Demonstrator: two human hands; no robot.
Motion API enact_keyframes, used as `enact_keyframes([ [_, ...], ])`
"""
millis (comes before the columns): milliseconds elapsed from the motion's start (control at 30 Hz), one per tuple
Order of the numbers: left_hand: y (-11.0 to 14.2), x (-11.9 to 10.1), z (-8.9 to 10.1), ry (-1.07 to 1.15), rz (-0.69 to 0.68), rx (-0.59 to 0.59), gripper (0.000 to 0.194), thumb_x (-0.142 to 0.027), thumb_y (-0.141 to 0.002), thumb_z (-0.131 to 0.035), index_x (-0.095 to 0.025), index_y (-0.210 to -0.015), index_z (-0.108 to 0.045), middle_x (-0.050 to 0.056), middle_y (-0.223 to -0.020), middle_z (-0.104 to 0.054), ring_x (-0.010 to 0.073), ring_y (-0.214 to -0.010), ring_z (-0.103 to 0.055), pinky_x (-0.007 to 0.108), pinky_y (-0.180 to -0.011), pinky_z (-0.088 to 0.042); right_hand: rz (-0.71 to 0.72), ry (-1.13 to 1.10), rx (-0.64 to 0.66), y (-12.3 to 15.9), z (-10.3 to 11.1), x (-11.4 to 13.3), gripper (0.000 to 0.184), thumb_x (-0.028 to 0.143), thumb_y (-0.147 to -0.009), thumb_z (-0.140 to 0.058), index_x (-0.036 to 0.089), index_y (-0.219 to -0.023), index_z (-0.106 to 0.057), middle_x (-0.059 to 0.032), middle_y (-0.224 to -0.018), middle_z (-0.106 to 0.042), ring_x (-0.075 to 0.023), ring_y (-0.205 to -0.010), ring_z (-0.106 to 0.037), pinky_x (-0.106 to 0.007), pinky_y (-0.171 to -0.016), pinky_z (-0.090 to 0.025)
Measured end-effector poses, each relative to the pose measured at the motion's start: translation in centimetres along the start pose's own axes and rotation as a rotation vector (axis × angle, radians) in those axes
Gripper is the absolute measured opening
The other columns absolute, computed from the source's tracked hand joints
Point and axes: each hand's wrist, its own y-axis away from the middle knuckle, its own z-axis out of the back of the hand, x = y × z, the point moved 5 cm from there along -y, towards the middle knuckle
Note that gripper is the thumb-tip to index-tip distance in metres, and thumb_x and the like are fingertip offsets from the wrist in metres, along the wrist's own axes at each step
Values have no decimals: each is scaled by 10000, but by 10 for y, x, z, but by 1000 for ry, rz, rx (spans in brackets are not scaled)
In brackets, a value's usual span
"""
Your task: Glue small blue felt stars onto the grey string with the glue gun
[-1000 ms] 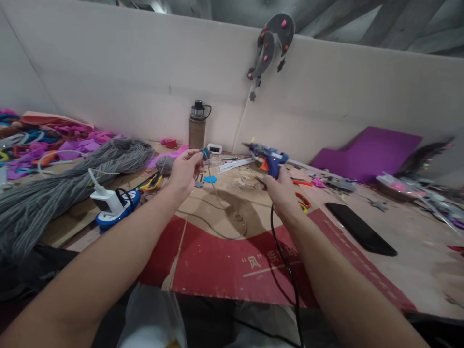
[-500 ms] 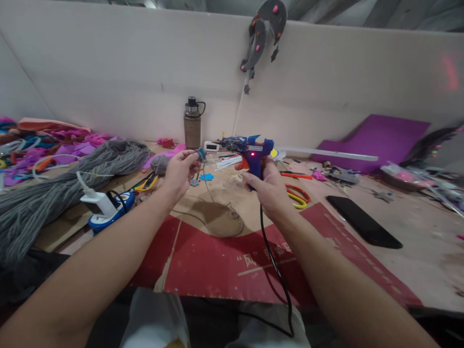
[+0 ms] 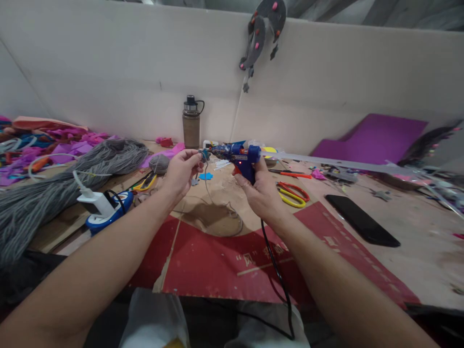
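Observation:
My right hand (image 3: 259, 191) is wrapped round the handle of a blue hot glue gun (image 3: 246, 159) whose red light is lit. A long clear glue stick (image 3: 337, 163) runs out of its back. Between thumb and fingers, my left hand (image 3: 183, 171) pinches a small blue felt piece (image 3: 205, 153). A thin grey yarn (image 3: 209, 191) hangs from that piece and curls on the cardboard. The gun's nozzle is at the blue piece; whether they touch I cannot tell. Behind the hands lies a flat blue cutout (image 3: 205, 176).
Grey yarn (image 3: 119, 157) and a power strip (image 3: 105, 217) lie at left. A bottle (image 3: 191, 125) stands by the wall. Scissors (image 3: 293, 194) and a phone (image 3: 362, 220) lie at right. The black cord (image 3: 273, 261) drops over the red cardboard's front edge (image 3: 232, 295).
My right hand has brought the glue gun left and levelled it, so its nozzle now meets the area of the blue piece. My left hand has barely moved.

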Motion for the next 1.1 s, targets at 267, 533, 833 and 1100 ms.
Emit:
enact_keyframes([
  [267, 1, -1, -3, -6, -40, 29, 135, -135, -684, -712, -164, -736, -591, -30, -630, -560, 76, -496, -528, 196, -472, -428, -25, 5, 20, 3, -3, -1, 356, 272, -900, -519, 208, -1249, -503, -111, -1299, -589, -260, -1207, -543, -423, -987, -466],
  [533, 4, -4, -6, -44, -52, 21, 84, -112, -699, -680, -155, -716, -609, -23, -592, -563, 71, -482, -518, 194, -468, -413, -17, 48, 19, 3, -2, -1, 395, 271, -901, -520, 208, -1288, -475, -113, -1246, -608, -254, -1121, -569, -434, -990, -452],
  [833, 3, -3, -6, -27, -28, 29, 96, -134, -681, -695, -142, -725, -611, -20, -565, -580, 73, -477, -524, 187, -477, -417, 15, 22, -15, 3, -2, -2, 383, 260, -887, -534, 202, -1263, -491, -119, -1187, -625, -272, -1095, -575, -466, -968, -467],
  [1100, 2, -3, -6, -24, -29, 29, 92, -127, -679, -688, -143, -726, -610, -25, -566, -574, 70, -472, -522, 186, -472, -408, 20, 0, -21, 3, -3, -3, 363, 248, -880, -545, 219, -1241, -513, -105, -1135, -643, -268, -1036, -599, -485, -949, -481],
])
